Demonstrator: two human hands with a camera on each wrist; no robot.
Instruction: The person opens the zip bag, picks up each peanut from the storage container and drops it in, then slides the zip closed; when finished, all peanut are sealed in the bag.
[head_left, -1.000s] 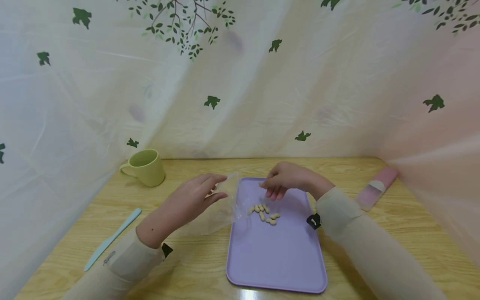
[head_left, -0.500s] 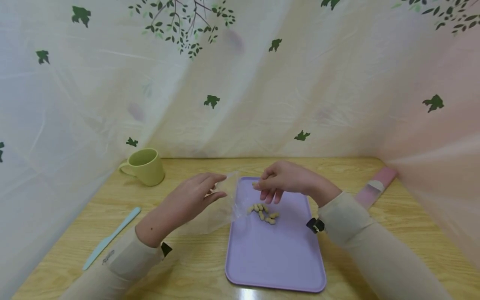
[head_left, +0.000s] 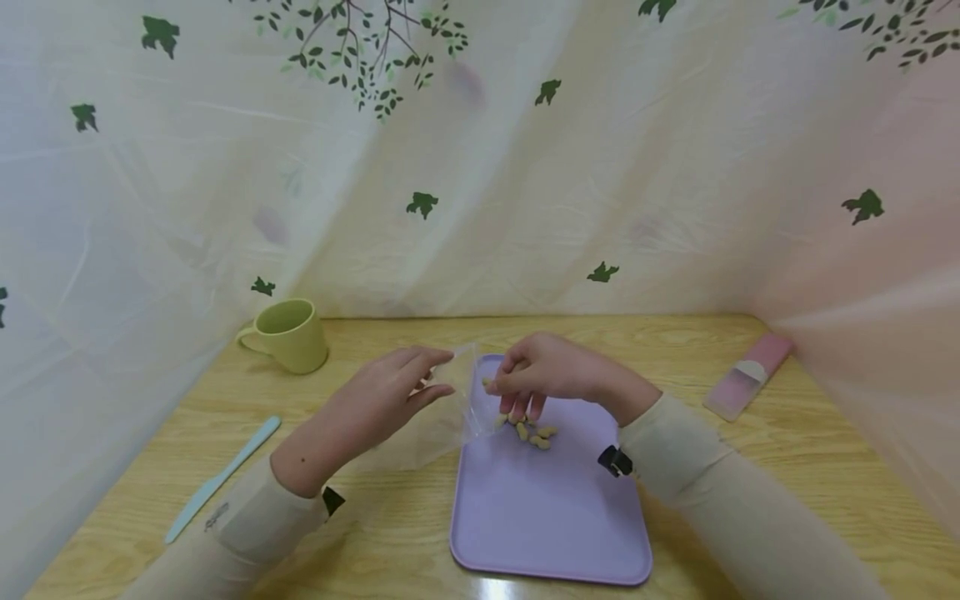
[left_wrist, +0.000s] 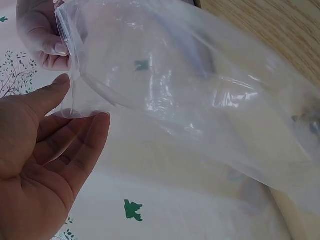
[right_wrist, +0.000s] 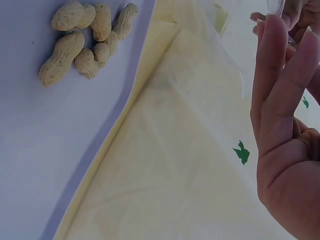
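Note:
My left hand (head_left: 386, 387) holds a clear plastic bag (left_wrist: 165, 95) at its mouth, thumb and fingers spread apart along the rim. The bag hangs over the left edge of a purple tray (head_left: 551, 517). Close to the bag's mouth, my right hand (head_left: 555, 371) pinches a peanut (head_left: 487, 382) between thumb and forefinger, its other fingers hanging lower. Several unshelled peanuts (right_wrist: 62, 57) lie in a loose group on the tray below it. In the right wrist view, the pinching fingertips are largely hidden behind the other fingers.
A green mug (head_left: 292, 336) stands at the back left of the wooden table (head_left: 390, 533). Left of the tray lies a light-blue knife (head_left: 222, 479). A pink case (head_left: 750, 377) lies at the back right, before the leaf-printed curtain (head_left: 517, 183).
My right hand has moved left with the peanut, from over the tray to the bag's mouth. My left hand and the bag have stayed almost still.

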